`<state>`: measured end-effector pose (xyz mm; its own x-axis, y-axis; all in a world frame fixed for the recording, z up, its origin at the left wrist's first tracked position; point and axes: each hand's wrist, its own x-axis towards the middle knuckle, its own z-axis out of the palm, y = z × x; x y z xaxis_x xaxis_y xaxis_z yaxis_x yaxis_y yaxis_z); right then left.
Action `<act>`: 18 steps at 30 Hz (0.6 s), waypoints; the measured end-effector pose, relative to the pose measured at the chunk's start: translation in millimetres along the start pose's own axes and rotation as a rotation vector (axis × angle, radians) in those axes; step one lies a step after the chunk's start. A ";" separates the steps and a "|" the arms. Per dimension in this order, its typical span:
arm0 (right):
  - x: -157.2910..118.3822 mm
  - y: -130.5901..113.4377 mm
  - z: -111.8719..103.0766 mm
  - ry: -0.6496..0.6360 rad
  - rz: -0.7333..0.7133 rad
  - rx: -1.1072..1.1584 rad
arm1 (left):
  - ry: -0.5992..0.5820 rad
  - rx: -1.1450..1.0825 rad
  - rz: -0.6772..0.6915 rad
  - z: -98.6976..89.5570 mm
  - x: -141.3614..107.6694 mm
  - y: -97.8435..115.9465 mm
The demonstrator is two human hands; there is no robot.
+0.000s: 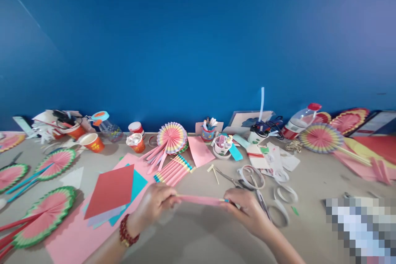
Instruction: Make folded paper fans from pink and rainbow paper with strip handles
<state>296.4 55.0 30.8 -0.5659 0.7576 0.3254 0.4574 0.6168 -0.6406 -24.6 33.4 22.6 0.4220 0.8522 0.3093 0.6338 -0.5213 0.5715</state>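
A narrow pink folded paper strip stretches level between my two hands above the table, with a bit of blue at its right end. My left hand, with a dark red beaded bracelet at the wrist, pinches the left end. The right end is pinched by my right hand. Beyond the strip lies a row of similar pink folded strips with blue and yellow ends. A round pleated paper fan sits just behind them. Coloured paper sheets lie left of my left hand.
Scissors and tape rolls lie beyond and right of my right hand. Green-edged fans fill the left side. Paper cups, a bottle and another fan stand or lie along the blue wall.
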 end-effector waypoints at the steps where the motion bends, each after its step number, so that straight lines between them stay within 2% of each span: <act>1: 1.0 2.3 1.5 0.020 0.018 -0.023 | 0.050 0.031 -0.064 -2.6 4.5 -5.6; 3: 1.8 7.7 3.3 0.065 0.022 -0.080 | 0.163 0.186 -0.200 -5.7 14.4 -17.4; 4: 1.6 10.4 3.7 0.082 0.007 -0.105 | 0.181 0.291 -0.224 -5.3 19.1 -22.9; 7: -0.9 17.4 4.4 0.088 -0.045 -0.119 | 0.124 0.574 -0.218 4.4 28.1 -34.9; 9: -3.0 21.3 6.5 0.099 -0.050 -0.093 | 0.074 0.668 -0.218 16.0 29.0 -38.7; 14: -6.3 30.8 16.6 0.118 0.020 0.046 | 0.020 0.687 -0.234 35.8 25.1 -40.6; 18: -5.9 34.0 21.5 0.113 0.248 0.304 | 0.024 0.599 -0.202 33.2 24.8 -40.4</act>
<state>300.5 66.8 -7.8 -0.3776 0.9044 0.1986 0.3377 0.3343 -0.8799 -18.2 74.1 -18.0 0.2457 0.9336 0.2608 0.9553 -0.2788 0.0983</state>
